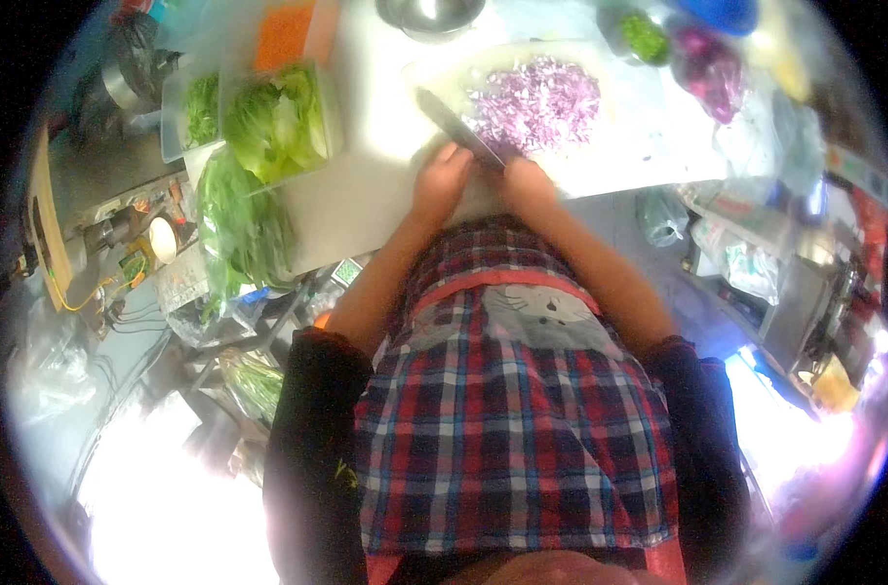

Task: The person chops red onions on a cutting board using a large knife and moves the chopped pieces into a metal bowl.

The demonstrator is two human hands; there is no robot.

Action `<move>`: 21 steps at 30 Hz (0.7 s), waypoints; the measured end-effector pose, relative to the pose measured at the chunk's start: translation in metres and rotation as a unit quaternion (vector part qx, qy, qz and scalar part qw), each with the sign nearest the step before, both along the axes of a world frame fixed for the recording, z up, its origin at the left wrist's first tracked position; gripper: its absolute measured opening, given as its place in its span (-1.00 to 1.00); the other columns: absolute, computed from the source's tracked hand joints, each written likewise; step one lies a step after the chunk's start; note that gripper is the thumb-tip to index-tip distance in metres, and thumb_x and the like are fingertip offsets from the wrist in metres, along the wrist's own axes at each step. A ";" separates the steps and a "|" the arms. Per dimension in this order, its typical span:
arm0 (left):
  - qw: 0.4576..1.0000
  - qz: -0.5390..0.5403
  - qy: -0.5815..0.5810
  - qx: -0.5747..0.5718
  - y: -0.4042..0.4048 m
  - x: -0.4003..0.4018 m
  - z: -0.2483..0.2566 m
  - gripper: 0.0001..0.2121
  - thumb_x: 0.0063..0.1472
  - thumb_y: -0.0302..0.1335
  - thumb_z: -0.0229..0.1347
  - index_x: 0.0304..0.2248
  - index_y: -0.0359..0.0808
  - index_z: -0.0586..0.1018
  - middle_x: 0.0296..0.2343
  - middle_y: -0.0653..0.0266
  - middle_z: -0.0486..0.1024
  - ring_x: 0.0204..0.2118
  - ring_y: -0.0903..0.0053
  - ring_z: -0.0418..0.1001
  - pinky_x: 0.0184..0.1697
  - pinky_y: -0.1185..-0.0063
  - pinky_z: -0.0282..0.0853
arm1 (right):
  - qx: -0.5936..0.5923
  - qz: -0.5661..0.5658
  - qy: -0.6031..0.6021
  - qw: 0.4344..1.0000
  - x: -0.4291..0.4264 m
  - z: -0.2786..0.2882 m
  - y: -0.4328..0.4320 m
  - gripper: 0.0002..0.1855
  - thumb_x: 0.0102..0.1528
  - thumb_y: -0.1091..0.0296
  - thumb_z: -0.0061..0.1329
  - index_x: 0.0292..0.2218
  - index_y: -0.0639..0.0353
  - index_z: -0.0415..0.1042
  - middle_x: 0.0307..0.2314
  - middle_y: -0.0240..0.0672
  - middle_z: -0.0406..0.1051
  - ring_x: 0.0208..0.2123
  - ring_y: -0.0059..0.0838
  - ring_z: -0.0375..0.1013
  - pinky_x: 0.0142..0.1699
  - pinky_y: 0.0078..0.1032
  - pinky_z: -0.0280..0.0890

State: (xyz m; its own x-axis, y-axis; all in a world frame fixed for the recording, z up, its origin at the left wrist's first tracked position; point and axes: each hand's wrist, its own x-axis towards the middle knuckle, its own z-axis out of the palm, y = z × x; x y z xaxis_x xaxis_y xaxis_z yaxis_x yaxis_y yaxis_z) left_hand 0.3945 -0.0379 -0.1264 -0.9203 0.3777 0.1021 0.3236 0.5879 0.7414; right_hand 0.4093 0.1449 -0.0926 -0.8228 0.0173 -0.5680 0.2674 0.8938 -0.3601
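Note:
My right hand [526,184] is closed round the handle of a kitchen knife [451,123], whose blade points up and to the left. Close to the blade's lower edge is my left hand [444,179], fingers curled; whether it holds anything is hidden. Chopped purple onion or cabbage [542,106] lies in a loose heap on a pale cutting board [619,157], just beyond the knife and to its right. Glare washes out part of the board.
On the left stand a plastic container of leafy greens [279,131], a smaller one of cut greens [202,110] and an orange-filled container [284,36]. Bagged greens [239,219] hang over the table edge. A metal bowl [433,16] and bagged purple vegetables [709,73] are farther back.

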 end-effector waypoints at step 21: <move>0.989 0.122 -0.001 0.080 0.021 -0.025 0.008 -0.87 0.19 -0.52 0.13 -0.25 -0.30 0.54 -0.27 0.01 0.47 -0.25 0.06 0.49 -0.17 0.28 0.43 | 0.074 0.065 0.043 0.994 -0.022 0.043 0.049 -0.68 0.16 0.11 0.00 -0.16 0.11 0.56 -0.39 -0.01 0.55 -0.30 0.05 0.54 -0.16 -0.10 0.41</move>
State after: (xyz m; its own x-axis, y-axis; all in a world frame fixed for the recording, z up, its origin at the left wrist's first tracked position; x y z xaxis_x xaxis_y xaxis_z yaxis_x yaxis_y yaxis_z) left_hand 0.3694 -0.0165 -0.1180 -0.9822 0.1237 0.1415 0.1857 0.5235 0.8316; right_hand 0.3872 0.1936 -0.0495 -0.8693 -0.0133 -0.4941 0.1206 0.9637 -0.2381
